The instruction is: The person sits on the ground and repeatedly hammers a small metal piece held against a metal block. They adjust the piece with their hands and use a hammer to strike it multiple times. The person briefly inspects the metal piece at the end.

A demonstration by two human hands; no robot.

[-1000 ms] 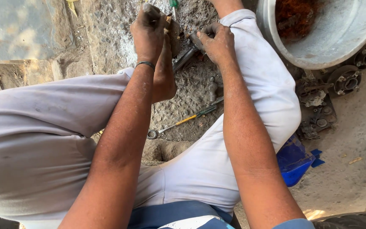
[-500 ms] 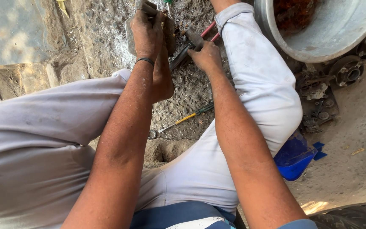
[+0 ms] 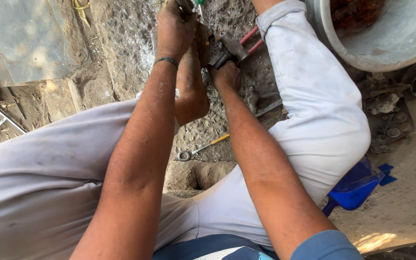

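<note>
While the left hand point(image 3: 175, 26) clamps a small part against the gritty ground, just beside the bare foot point(image 3: 191, 89), the right hand point(image 3: 226, 77) grips a hammer point(image 3: 232, 48) by its handle, head raised near the left knuckles — a glancing blow could catch fingers or toes. A spanner point(image 3: 200, 148) lies between the knees. Half a second ago the hammer sat higher — it has dropped

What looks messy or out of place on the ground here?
A small spanner lies loose in the dirt between the legs, and greasy metal parts sit heaped beside the basin. A blue plastic piece looks broken. The right hand grips a hammer.
</note>
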